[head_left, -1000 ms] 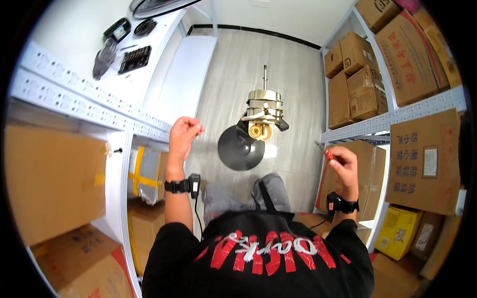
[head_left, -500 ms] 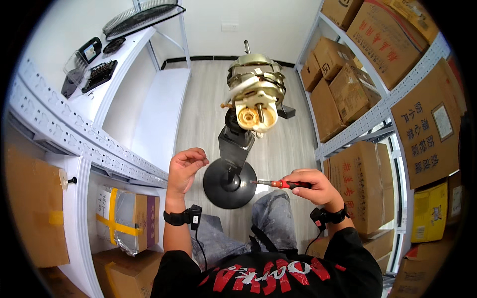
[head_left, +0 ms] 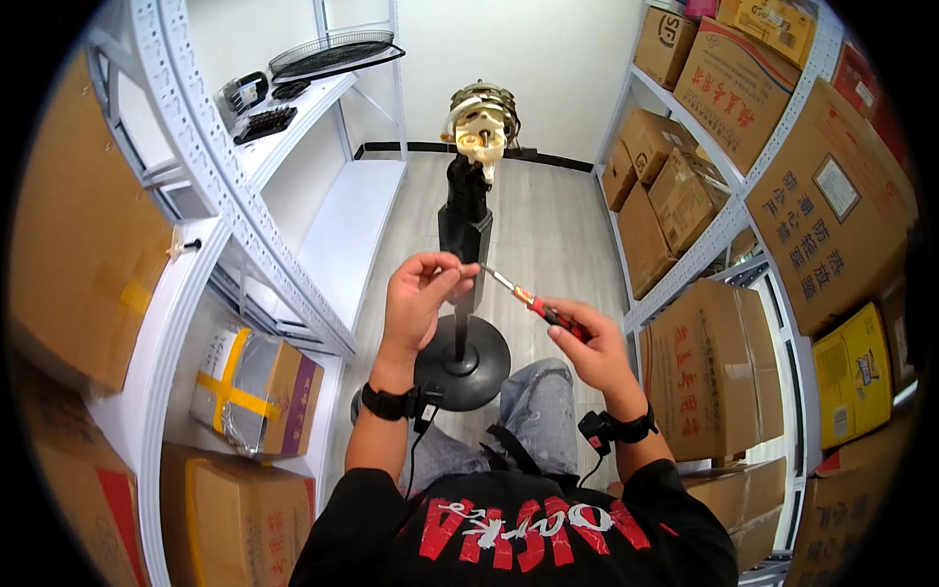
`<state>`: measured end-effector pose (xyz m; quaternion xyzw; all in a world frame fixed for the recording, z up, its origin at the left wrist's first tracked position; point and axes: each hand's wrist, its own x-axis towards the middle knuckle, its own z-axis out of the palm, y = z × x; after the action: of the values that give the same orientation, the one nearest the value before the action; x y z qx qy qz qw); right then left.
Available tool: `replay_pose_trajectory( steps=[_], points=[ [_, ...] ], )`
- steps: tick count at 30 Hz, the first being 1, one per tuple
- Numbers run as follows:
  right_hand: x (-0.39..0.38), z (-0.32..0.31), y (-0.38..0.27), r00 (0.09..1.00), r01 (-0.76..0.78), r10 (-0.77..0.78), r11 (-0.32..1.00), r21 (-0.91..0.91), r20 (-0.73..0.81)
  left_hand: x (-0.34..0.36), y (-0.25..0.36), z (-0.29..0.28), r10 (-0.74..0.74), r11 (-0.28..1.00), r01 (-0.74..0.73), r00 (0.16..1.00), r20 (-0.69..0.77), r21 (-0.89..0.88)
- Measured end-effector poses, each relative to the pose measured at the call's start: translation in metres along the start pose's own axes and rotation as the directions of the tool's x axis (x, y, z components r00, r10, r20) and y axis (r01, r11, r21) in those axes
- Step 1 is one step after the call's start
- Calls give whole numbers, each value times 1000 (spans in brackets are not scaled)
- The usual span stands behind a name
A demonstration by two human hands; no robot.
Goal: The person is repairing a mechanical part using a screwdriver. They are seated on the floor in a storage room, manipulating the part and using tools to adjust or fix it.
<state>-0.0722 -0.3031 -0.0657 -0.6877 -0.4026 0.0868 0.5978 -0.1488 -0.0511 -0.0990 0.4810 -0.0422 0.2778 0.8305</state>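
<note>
Where the screwdriver [head_left: 536, 305] slants between the two hands, its slim metal shaft contrasts with its red-and-black handle. Beyond it, the motor [head_left: 479, 110], with rounded metal rims and a pale, stained housing, tops a boxy black post [head_left: 456, 225] rising from a smooth round base [head_left: 445, 370]. Brown cardboard boxes [head_left: 712, 367] fill the right rack, and at upper left a wire grille [head_left: 337, 59] and a black bit case [head_left: 266, 125] lie on a white shelf [head_left: 318, 98]. The left hand [head_left: 419, 301] partly hides the post. Its thumb and index finger pinch narrowly beside the screwdriver's tip; whether they grip something small, I cannot tell. The right hand [head_left: 599, 350] has its fingers closed around the handle.
</note>
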Motion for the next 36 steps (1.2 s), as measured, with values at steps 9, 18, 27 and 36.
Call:
replay_pose_trajectory(
  steps=[9,18,27,36],
  points=[
    [-43,-6,-42,995,99,-100,978,-181,-2,-45,20,47,44,999,-45,997,69,13],
    [-56,-4,-51,990,140,-142,948,-286,15,-58,34,51,63,994,-69,995,75,83],
    [-50,-1,-35,987,162,-153,950,-266,54,-51,33,37,-14,997,6,994,108,72],
    [-40,3,-34,991,127,-112,961,-247,73,-38,31,16,-14,993,-12,975,220,118]
  ],
)
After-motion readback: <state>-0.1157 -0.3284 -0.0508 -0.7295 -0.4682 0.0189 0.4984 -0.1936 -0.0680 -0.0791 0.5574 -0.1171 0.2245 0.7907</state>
